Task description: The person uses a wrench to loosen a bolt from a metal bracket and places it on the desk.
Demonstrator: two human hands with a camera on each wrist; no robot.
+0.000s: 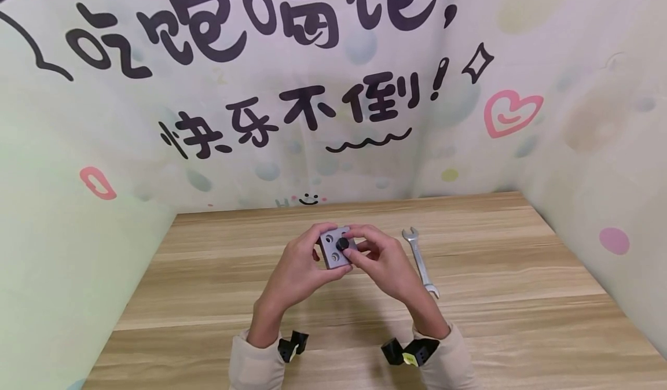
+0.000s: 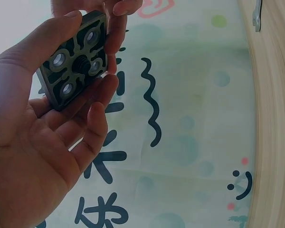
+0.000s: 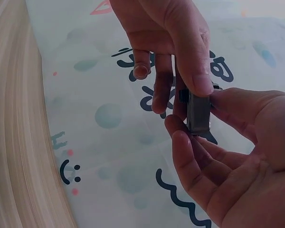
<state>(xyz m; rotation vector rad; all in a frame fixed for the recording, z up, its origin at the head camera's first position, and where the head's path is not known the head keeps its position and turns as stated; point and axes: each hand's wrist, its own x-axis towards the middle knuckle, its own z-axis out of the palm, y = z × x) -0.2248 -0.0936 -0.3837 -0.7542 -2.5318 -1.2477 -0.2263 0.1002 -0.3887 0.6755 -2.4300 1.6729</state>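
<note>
Raised over the table in the head view, my left hand (image 1: 299,265) grips a grey square plate (image 1: 328,254) by its edges, thumb below and fingers above. Holes sit near the plate's corners. A black bolt (image 1: 342,243) stands in its middle, and my right hand (image 1: 384,262) pinches the bolt's head between thumb and forefinger. The left wrist view shows the plate's ribbed dark underside, with the bolt's threaded end (image 2: 81,65) in the centre hole. Seen edge-on in the right wrist view, the plate (image 3: 198,114) has the bolt's black end (image 3: 183,95) sticking out on the left.
An open-ended wrench (image 1: 420,260) lies on the wooden table (image 1: 521,320), right of the hands. A printed cloth wall (image 1: 250,176) rises behind the table, with more cloth on both sides. Small black devices (image 1: 294,346) are strapped at the wrists.
</note>
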